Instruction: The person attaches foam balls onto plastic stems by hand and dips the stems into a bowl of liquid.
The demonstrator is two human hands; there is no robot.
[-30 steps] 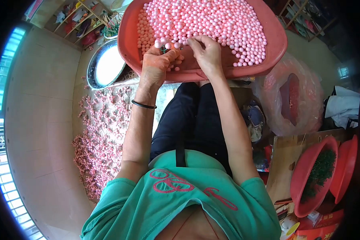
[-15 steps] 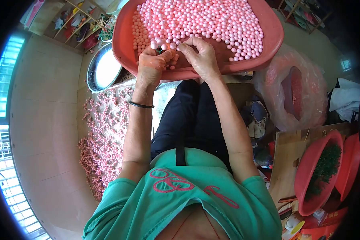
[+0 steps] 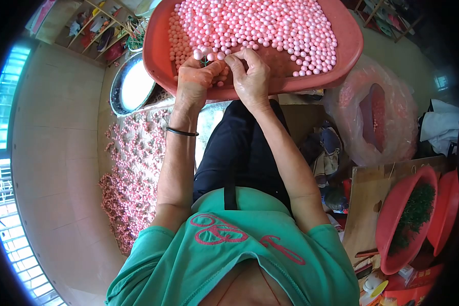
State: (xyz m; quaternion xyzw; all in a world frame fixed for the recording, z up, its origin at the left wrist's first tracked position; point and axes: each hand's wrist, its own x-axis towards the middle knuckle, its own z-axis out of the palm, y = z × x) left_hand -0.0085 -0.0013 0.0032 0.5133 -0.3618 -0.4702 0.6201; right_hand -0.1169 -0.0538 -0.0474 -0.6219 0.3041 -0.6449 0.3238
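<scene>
My left hand point(image 3: 195, 77) is closed on a small green plastic stem point(image 3: 205, 61) with several pink beads at its tips. Part of the stem is hidden by the fingers. Just to the right, thumb and forefinger of my right hand point(image 3: 251, 77) pinch together on a pink bead point(image 3: 221, 56) at the edge of the stem, close against the left fingertips. Both hands are over the near side of a red basin point(image 3: 348, 35) that holds a heap of loose pink beads point(image 3: 255, 23).
A bowl with white contents point(image 3: 136, 89) stands left of the basin. Many beaded sprigs point(image 3: 132, 178) cover the floor at left. To the right are a clear plastic bag point(image 3: 400, 122), a cardboard sheet point(image 3: 364, 199) and a tilted red basin point(image 3: 385, 245) with green stems point(image 3: 415, 214).
My right hand has shifted a little left, nearer the left fingers. The left hand is almost where it was, still on the stem.
</scene>
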